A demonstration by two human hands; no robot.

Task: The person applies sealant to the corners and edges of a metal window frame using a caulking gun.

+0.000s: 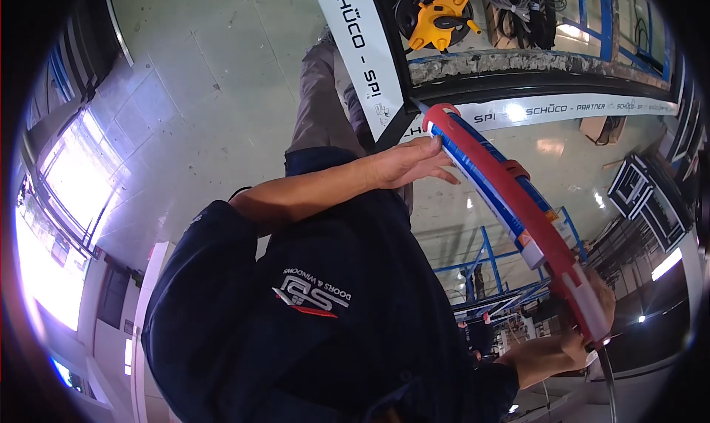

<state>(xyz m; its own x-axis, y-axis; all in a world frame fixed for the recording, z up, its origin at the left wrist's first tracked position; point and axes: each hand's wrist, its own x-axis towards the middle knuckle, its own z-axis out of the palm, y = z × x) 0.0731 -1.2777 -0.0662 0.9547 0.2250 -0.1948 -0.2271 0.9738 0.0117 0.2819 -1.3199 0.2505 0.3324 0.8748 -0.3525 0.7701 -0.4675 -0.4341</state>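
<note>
A red caulking gun (518, 194), loaded with a blue-and-white sealant cartridge (481, 183), slants across the right half of the head view. My right hand (595, 305) is closed around its handle at the lower right. At the front end, my left hand (410, 163) steadies the barrel, thumb at its edge and the other fingers loosely extended, partly behind it. The gun's nozzle (420, 106) points at the corner of a dark window or door frame (403, 116), which is covered with white printed film (362, 49).
Beyond the frame lie a yellow-and-black cable reel (442, 20) and coiled cables (521, 1). Blue metal racks (484, 256) stand behind the gun. More dark frames (651, 194) lean at the right. Tiled floor (214, 75) stretches to the left.
</note>
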